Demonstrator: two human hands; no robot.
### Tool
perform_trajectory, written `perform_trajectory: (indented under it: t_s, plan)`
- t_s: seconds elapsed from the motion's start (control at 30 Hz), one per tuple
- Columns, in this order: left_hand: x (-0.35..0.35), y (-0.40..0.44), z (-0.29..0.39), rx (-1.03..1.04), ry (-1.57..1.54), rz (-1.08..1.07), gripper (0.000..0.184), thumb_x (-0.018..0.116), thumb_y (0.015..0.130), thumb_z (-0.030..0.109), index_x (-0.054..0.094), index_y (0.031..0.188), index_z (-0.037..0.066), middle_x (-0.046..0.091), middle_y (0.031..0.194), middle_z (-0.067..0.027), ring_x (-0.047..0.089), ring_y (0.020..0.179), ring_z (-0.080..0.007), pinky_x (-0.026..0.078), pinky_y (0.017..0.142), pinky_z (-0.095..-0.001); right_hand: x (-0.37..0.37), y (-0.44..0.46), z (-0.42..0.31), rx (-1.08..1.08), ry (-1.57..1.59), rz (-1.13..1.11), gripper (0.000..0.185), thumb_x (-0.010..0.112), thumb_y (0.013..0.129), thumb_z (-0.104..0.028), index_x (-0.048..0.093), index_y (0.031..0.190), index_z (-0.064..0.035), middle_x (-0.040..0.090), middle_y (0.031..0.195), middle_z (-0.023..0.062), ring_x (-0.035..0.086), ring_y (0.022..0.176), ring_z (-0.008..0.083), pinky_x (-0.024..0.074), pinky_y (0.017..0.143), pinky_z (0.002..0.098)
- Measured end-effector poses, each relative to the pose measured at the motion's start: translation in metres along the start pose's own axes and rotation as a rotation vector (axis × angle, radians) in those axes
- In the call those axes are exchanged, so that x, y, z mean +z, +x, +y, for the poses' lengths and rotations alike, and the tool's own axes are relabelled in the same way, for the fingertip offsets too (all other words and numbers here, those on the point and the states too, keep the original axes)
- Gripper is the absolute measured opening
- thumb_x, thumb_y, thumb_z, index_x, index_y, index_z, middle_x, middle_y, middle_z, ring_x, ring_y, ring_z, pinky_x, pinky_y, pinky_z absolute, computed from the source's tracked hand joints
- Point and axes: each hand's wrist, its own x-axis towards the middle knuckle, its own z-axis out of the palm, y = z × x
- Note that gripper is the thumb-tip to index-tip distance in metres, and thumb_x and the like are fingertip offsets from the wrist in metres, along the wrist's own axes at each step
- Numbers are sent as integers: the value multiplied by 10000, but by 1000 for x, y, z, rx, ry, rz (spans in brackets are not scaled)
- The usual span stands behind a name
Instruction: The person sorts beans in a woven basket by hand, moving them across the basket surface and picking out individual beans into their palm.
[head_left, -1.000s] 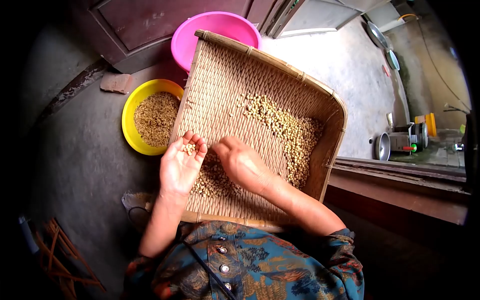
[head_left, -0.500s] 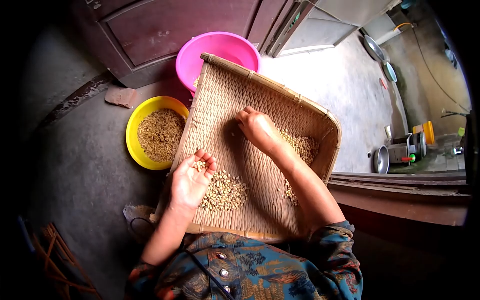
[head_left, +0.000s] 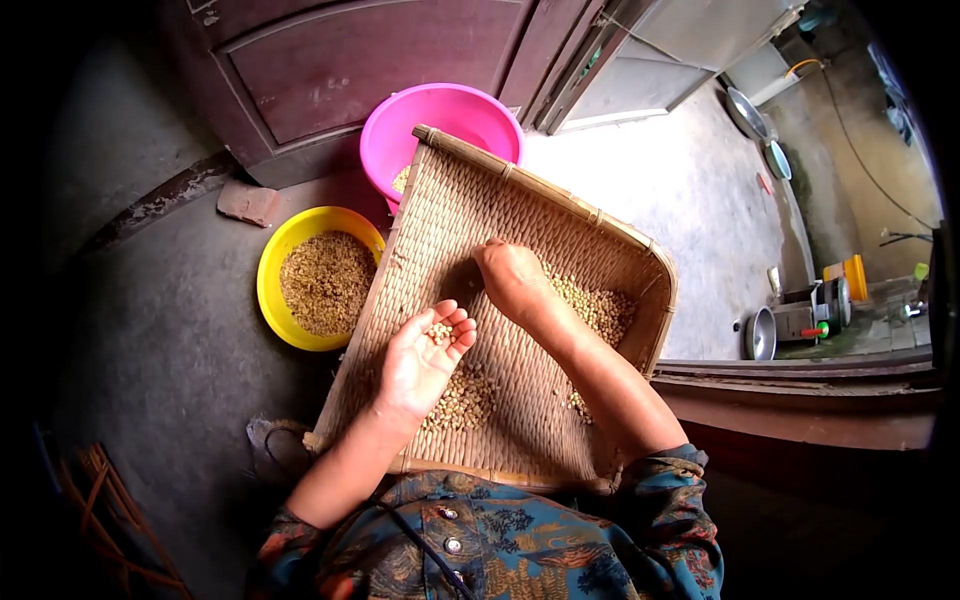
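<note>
A woven bamboo winnowing tray (head_left: 455, 200) lies tilted in front of my body. My left hand (head_left: 410, 375) is palm up over its left side, fingers curled into a cup around a few pale beans (head_left: 440, 333). Just below that hand, a heap of beans (head_left: 465, 400) rests on the weave. My right hand (head_left: 511, 280) hovers over the tray's upper middle with its fingers drawn together. Its fingertips face away from me, so anything in them is hidden. Beyond the right forearm is a second heap of beans (head_left: 598, 312), partly covered by the arm.
A yellow basin (head_left: 268, 285) with brownish grains stands left of the tray. Behind the tray is a pink basin (head_left: 440, 105) with some pale beans, near a dark red door (head_left: 370, 60). A brick (head_left: 248, 203) lies on the floor. Metal bowls (head_left: 762, 335) are at right.
My left hand has shifted right and nearer the right hand, still cupping beans, now partly covering the lower heap. The right hand has turned slightly, fingers tucked in. The whole view has shifted a little.
</note>
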Motion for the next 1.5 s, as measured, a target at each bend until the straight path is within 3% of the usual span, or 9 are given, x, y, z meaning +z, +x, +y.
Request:
perform_trajectory:
  t_s: [0.27, 0.33, 0.37, 0.53, 0.63, 0.87, 1.17, 1.4, 1.5]
  plan:
    - [-24, 10, -2, -13, -23, -4, 223, 479, 940, 123, 556, 1089, -23, 595, 1035, -147, 567, 990, -273, 469, 942, -388, -28, -31, -33, 20, 519, -32, 132, 608, 719, 89, 638, 811, -1, 655, 895, 144, 649, 768, 218, 554, 634, 327]
    - [-19, 9, -1, -14, -55, 44, 230, 431, 956, 144, 547, 1069, -19, 572, 1030, -127, 555, 983, -238, 474, 927, -373, -15, -46, -49, -243, 531, 107, 152, 595, 772, 81, 663, 873, -11, 660, 922, 134, 659, 802, 203, 582, 672, 311]
    - [-41, 17, 3, -70, -103, -98, 209, 436, 950, 127, 547, 1048, -20, 572, 1038, -141, 559, 997, -258, 471, 951, -395, -17, -48, -49, -159, 486, 66, 157, 579, 792, 78, 667, 885, -12, 661, 927, 136, 661, 806, 201, 588, 684, 308]
    - [-32, 6, 8, -42, -119, 61, 212, 469, 943, 134, 537, 1058, -30, 571, 1034, -158, 558, 1019, -292, 472, 956, -422, -41, -52, -16, 410, 119, -222, 179, 503, 853, 30, 611, 995, 30, 657, 946, 194, 667, 742, 248, 574, 658, 344]
    - [-29, 3, 11, -35, -150, 31, 190, 477, 952, 107, 542, 1057, -36, 560, 1027, -158, 549, 1000, -285, 484, 929, -407, -2, -64, 15, 328, 155, 79, 284, 535, 809, 18, 572, 1086, 69, 636, 983, 232, 642, 868, 386, 534, 785, 420]
    - [-25, 0, 10, -4, -69, 48, 217, 499, 935, 131, 543, 1068, -34, 567, 1014, -141, 554, 997, -279, 469, 927, -402, -3, -55, 3, 228, 564, 112, 310, 511, 799, 62, 611, 1093, 57, 614, 1065, 250, 619, 971, 382, 502, 884, 398]
    - [-24, -3, 11, 16, -53, 65, 216, 502, 932, 110, 546, 1081, -40, 569, 1011, -139, 557, 993, -272, 481, 908, -403, -20, -91, 8, 68, 606, -100, 347, 534, 828, 81, 651, 1130, -46, 554, 1313, 108, 593, 1128, 255, 511, 912, 317]
    - [-27, -5, 13, -11, -53, 46, 221, 518, 920, 49, 532, 1115, -54, 531, 1040, -131, 537, 1021, -262, 478, 927, -397, -22, -124, 6, 432, 622, -102, 162, 588, 854, -12, 656, 1000, 2, 669, 979, 123, 655, 834, 229, 543, 757, 335]
    - [-29, -4, 10, -29, -44, 69, 213, 520, 922, 46, 533, 1113, -47, 529, 1046, -128, 534, 1031, -263, 471, 944, -396, -11, -123, -3, 292, 547, -62, 155, 629, 836, -55, 620, 970, 23, 637, 923, 170, 640, 815, 272, 538, 727, 351]
